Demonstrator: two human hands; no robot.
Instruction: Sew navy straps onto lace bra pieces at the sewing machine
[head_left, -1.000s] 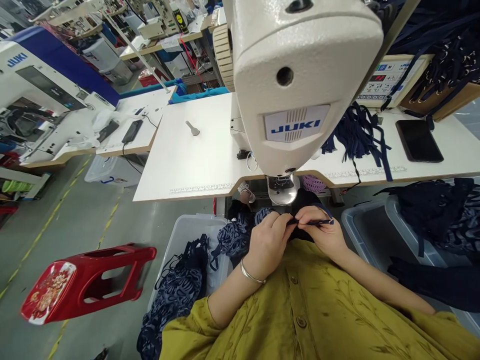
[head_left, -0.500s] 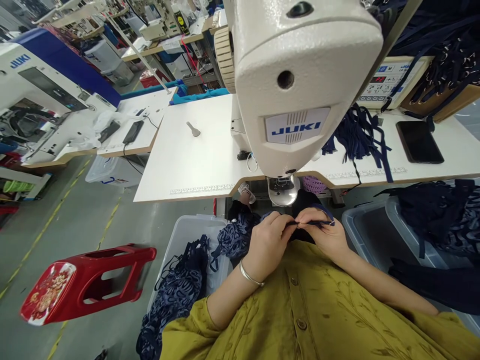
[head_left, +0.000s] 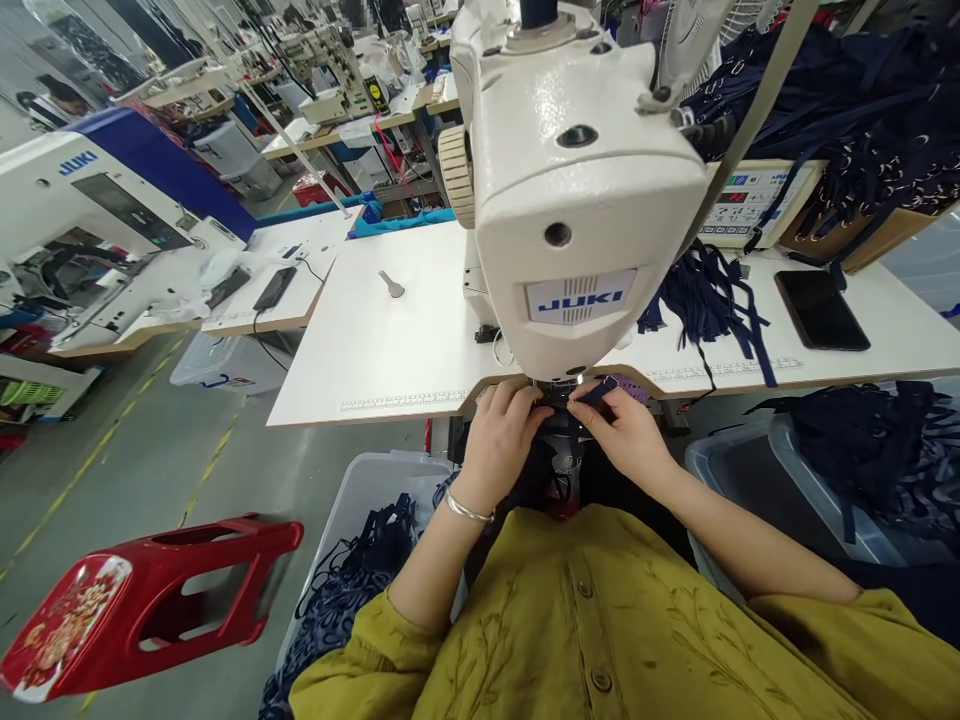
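Both hands are up at the needle area of a white JUKI sewing machine [head_left: 577,260]. My left hand [head_left: 501,435] pinches the left side of a dark navy strap, its fingertips close to the presser foot. On the other side, my right hand [head_left: 619,425] grips the navy strap [head_left: 598,392] between thumb and fingers; part of it sticks up beside the index finger. The strap's middle lies under the machine head, where the needle and exact stitching spot are hidden.
A clear bin [head_left: 382,470] of navy patterned garments [head_left: 337,610] stands at lower left, near a red stool [head_left: 165,600]. Navy strips [head_left: 705,295] and a phone [head_left: 821,310] lie on the white tabletop [head_left: 390,350]. More bins [head_left: 731,450] with dark garments are at right.
Both hands have moved forward from near my body to beneath the machine head, carrying the strap. The view has tilted up slightly. The patterned garment by my left hand is now mostly out of sight.
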